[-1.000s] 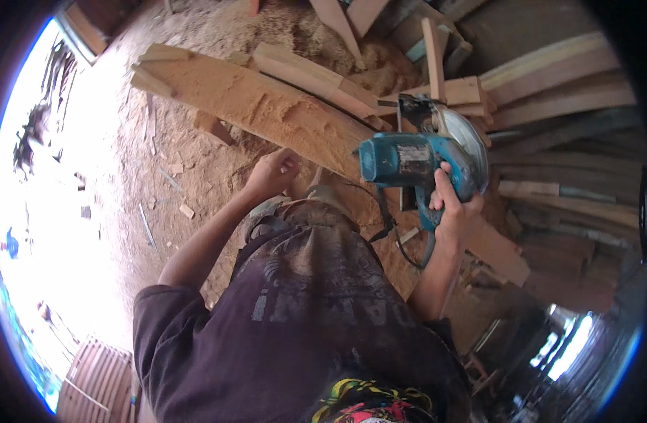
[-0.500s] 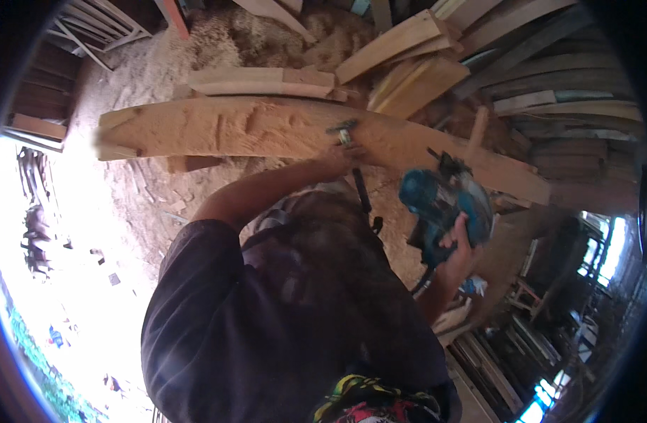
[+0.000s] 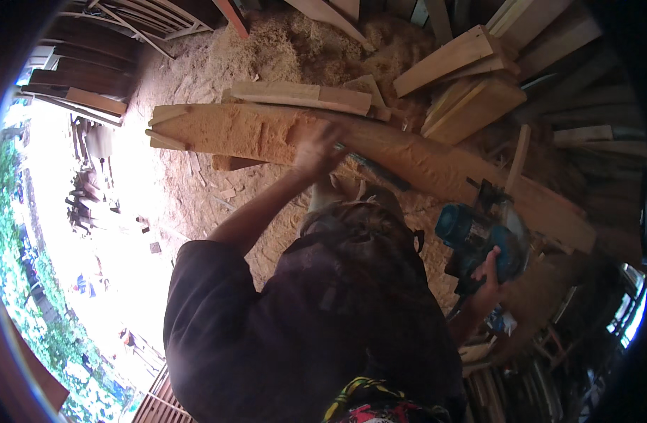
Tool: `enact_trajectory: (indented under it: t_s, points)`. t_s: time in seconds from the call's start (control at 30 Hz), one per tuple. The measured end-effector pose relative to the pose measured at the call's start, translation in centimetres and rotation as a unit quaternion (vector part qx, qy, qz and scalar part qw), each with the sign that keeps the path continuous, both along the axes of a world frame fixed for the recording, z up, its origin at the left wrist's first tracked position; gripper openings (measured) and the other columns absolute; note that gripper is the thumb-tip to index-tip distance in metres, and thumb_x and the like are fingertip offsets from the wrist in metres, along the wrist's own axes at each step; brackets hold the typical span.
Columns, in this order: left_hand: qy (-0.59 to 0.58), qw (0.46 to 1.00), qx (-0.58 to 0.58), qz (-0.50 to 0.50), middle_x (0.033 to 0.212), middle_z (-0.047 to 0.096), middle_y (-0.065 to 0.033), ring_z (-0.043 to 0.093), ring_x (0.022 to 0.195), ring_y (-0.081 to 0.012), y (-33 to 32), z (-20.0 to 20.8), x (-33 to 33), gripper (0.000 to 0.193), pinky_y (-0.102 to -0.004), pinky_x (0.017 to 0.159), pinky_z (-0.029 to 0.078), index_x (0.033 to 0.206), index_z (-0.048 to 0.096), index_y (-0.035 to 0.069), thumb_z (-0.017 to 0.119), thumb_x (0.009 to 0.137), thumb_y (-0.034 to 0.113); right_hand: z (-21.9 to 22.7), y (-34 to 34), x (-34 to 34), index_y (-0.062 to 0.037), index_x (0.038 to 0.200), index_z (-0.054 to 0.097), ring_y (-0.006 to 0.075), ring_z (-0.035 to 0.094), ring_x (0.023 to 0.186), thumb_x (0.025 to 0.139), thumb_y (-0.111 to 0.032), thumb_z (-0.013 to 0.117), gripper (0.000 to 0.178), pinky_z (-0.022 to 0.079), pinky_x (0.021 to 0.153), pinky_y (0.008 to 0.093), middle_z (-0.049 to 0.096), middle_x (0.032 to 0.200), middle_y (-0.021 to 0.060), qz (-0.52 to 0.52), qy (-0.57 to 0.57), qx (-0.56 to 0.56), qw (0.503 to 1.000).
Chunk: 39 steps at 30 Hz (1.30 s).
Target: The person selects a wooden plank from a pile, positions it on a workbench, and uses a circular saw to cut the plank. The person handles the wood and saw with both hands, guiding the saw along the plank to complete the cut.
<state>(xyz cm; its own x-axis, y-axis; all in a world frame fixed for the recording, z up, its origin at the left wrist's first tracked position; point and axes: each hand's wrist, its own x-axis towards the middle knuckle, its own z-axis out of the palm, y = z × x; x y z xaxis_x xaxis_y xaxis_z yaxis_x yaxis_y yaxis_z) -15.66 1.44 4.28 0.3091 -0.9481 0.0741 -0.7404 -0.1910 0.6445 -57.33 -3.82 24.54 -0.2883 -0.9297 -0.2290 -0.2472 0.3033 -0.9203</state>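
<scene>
A long wooden board (image 3: 260, 137), dusted with sawdust, runs across in front of me. My left hand (image 3: 318, 151) is over its middle, blurred by motion, the fingers bent. From that hand a slim dark T-shaped tool (image 3: 376, 173) slants to the right across the board's near edge; its head is hidden. My right hand (image 3: 490, 273) grips the handle of a teal circular saw (image 3: 471, 229), one finger lying along the housing. The saw is at the near edge of the board's right part; whether it touches the wood I cannot tell.
Behind the board lie a shorter wood piece (image 3: 302, 95) and thick offcuts (image 3: 471, 106). Shavings (image 3: 281, 53) heap up farther back. A thin stick (image 3: 519, 158) angles up by the saw. More planks are stacked at the right and far left.
My left hand has moved left along the board, and the dark tool now slants more. The whole view has shifted, so the board appears farther right. My right hand still grips the saw.
</scene>
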Motion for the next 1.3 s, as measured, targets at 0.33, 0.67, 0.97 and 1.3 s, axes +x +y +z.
enact_trajectory:
  t_s: [0.33, 0.67, 0.97, 1.3]
  points:
    - [-0.108, 0.986, 0.122, -0.037, 0.129, 0.073, -0.0077, 0.066, 0.123, -0.0254, -6.3, 3.8, 12.4, 0.032, -0.0396, 0.107, 0.045, 0.124, 0.076, 0.017, 0.071, 0.093, 0.021, 1.9, -7.2, 2.2, -0.0011, 0.120, 0.072, 0.0092, 0.049, 0.068, 0.094, -0.001, 0.076, 0.026, 0.041, 0.062, 0.0279, 0.068, 0.102, 0.0035, 0.077, -0.056, 0.056, 0.994]
    - [0.023, 0.992, 0.127, -0.010, 0.130, 0.073, -0.0097, 0.069, 0.121, -0.0276, -5.6, 3.1, 14.5, 0.037, -0.0374, 0.103, 0.053, 0.130, 0.074, 0.013, 0.073, 0.093, 0.016, 1.4, -11.1, 3.4, -0.0003, 0.122, 0.069, 0.0093, 0.053, 0.067, 0.092, 0.004, 0.076, 0.031, 0.043, 0.059, 0.0263, 0.070, 0.112, 0.0059, 0.165, -0.070, 0.053, 0.982]
    - [-0.090, 0.989, -0.061, 0.101, 0.131, 0.068, -0.0137, 0.060, 0.130, -0.0379, -2.1, 3.8, 2.9, 0.044, -0.0507, 0.113, 0.044, 0.126, 0.069, 0.011, 0.085, 0.085, 0.020, 1.3, -11.1, 5.8, -0.0005, 0.117, 0.069, 0.0085, 0.050, 0.067, 0.095, -0.001, 0.075, 0.023, 0.044, 0.063, 0.0270, 0.064, 0.094, 0.0039, 0.107, -0.133, 0.089, 0.981]
    - [-0.043, 0.994, 0.076, -0.062, 0.133, 0.063, -0.0098, 0.054, 0.133, -0.0329, 0.8, -2.8, -1.9, 0.040, -0.0520, 0.105, 0.044, 0.126, 0.070, 0.015, 0.077, 0.090, 0.029, 1.9, -9.5, 8.9, -0.0017, 0.117, 0.071, 0.0087, 0.048, 0.065, 0.098, -0.005, 0.076, 0.020, 0.041, 0.060, 0.0278, 0.057, 0.080, -0.0008, 0.074, -0.138, 0.012, 0.988]
